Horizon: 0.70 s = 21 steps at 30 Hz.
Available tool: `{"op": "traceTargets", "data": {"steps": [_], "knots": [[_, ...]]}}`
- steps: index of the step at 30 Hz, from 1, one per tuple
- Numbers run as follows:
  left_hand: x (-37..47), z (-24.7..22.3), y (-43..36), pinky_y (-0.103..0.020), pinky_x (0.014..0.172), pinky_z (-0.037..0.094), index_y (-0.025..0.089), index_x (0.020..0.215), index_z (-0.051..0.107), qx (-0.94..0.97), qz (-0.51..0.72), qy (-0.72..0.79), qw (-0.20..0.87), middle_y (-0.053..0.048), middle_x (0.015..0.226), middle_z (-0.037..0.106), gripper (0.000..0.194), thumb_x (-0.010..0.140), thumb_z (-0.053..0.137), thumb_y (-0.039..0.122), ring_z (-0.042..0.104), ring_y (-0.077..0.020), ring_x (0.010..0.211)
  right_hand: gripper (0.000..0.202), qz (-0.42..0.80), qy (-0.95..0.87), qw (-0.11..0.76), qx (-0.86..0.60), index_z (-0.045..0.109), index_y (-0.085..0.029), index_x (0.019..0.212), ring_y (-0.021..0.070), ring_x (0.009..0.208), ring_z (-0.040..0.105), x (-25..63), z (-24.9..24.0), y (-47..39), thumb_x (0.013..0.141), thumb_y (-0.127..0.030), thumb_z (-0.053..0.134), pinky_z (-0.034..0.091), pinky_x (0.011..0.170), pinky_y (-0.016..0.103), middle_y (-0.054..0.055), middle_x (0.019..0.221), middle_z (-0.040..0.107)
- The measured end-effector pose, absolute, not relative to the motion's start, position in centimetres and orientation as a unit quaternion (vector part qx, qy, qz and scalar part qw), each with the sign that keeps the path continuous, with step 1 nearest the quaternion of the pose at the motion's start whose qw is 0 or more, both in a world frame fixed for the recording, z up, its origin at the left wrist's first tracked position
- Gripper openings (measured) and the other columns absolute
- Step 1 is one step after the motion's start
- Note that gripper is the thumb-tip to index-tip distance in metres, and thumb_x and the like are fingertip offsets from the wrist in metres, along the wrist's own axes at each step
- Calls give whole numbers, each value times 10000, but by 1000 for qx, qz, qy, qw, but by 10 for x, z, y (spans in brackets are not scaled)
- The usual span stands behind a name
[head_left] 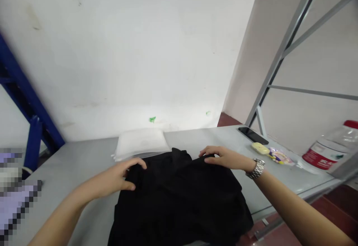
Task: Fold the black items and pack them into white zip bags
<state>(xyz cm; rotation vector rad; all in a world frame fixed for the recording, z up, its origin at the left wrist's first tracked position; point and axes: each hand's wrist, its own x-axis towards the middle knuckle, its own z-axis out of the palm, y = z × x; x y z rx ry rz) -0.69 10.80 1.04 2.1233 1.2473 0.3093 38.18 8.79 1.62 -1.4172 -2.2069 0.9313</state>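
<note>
A folded black garment [179, 201] lies in front of me on the grey table, with a small raised flap at its top edge. My left hand [117, 178] is at the upper left edge of the cloth, thumb and fingers spread apart and touching it. At the upper right edge rests my right hand [220, 156], its fingers loosely bent and the thumb apart from them. A metal watch [256, 168] is on my right wrist. Just behind the garment lies a stack of clear plastic bags [142, 143].
On the right of the grey table [92, 152] lie a black phone [253, 135], a pale yellow case [260, 148] and a small colourful packet [281, 157]. A large bottle with a red label [321, 158] stands near the right edge. Blue [30, 104] and grey [279, 57] metal frames flank the table.
</note>
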Motion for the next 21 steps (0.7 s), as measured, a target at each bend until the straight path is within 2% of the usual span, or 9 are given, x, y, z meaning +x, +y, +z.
{"op": "traceTargets", "data": {"steps": [1, 4, 6, 8, 11, 14, 16, 19, 21], "knots": [[-3, 7, 112, -252, 640, 450, 261, 854, 631, 807, 132, 495, 295, 33, 832, 643, 203, 697, 621, 390, 590, -185, 731, 367, 350, -762, 196, -508, 640, -217, 966, 221, 944, 589, 380, 14, 91, 851, -521, 470, 457, 849, 358, 49, 1039, 636], [8, -2, 125, -262, 578, 391, 202, 576, 506, 759, 209, 582, 205, 18, 588, 516, 429, 818, 407, 543, 522, -174, 602, 422, 353, -696, 244, -575, 619, -178, 886, 224, 784, 613, 373, 2, 103, 862, -544, 411, 493, 724, 369, 60, 858, 655], [11, -7, 128, -286, 578, 399, 200, 636, 544, 731, 233, 625, 142, -3, 608, 528, 462, 847, 329, 550, 530, -195, 610, 368, 263, -680, 292, -619, 601, -168, 904, 245, 849, 607, 368, -8, 107, 850, -501, 453, 484, 795, 407, 81, 901, 645], [9, -9, 119, -346, 672, 447, 189, 837, 611, 732, 253, 631, 47, -61, 807, 606, 412, 834, 383, 534, 578, -256, 771, 330, 165, -694, 350, -608, 573, -179, 1021, 256, 1025, 563, 366, -12, 99, 841, -445, 495, 427, 942, 423, 99, 1058, 608], [4, -18, 86, -425, 883, 442, 213, 1048, 611, 783, 269, 560, -35, -105, 1119, 592, 394, 814, 492, 507, 552, -303, 1040, 426, 176, -768, 345, -510, 497, -265, 1210, 233, 1235, 440, 373, -8, 66, 820, -426, 559, 336, 1072, 392, 67, 1309, 481], [-4, -38, 53, -361, 900, 485, 341, 1137, 607, 862, 177, 472, 56, -28, 1223, 603, 383, 785, 590, 489, 586, -261, 1070, 445, 240, -826, 226, -457, 545, -313, 1188, 256, 1302, 371, 387, -5, 26, 761, -378, 652, 343, 1078, 408, 38, 1379, 426], [-9, -51, 45, -368, 914, 491, 355, 1194, 586, 864, 156, 473, 72, -27, 1265, 592, 426, 785, 598, 473, 591, -268, 1088, 379, 221, -832, 186, -473, 589, -311, 1141, 265, 1327, 330, 393, -10, 11, 767, -268, 634, 324, 1087, 449, 34, 1363, 451], [-14, -51, 51, -416, 960, 460, 301, 1163, 624, 845, 151, 509, 70, -41, 1253, 605, 355, 832, 535, 393, 589, -275, 1097, 336, 168, -835, 201, -484, 639, -293, 1057, 251, 1322, 333, 395, -21, 10, 789, -125, 527, 298, 1095, 490, 29, 1294, 526], [-12, -37, 57, -430, 955, 461, 290, 1064, 676, 846, 150, 507, 69, -29, 1173, 656, 287, 849, 494, 349, 608, -271, 1062, 302, 147, -826, 267, -474, 640, -271, 1037, 236, 1279, 396, 394, -24, 18, 835, -129, 464, 331, 1076, 488, 42, 1229, 579]]}}
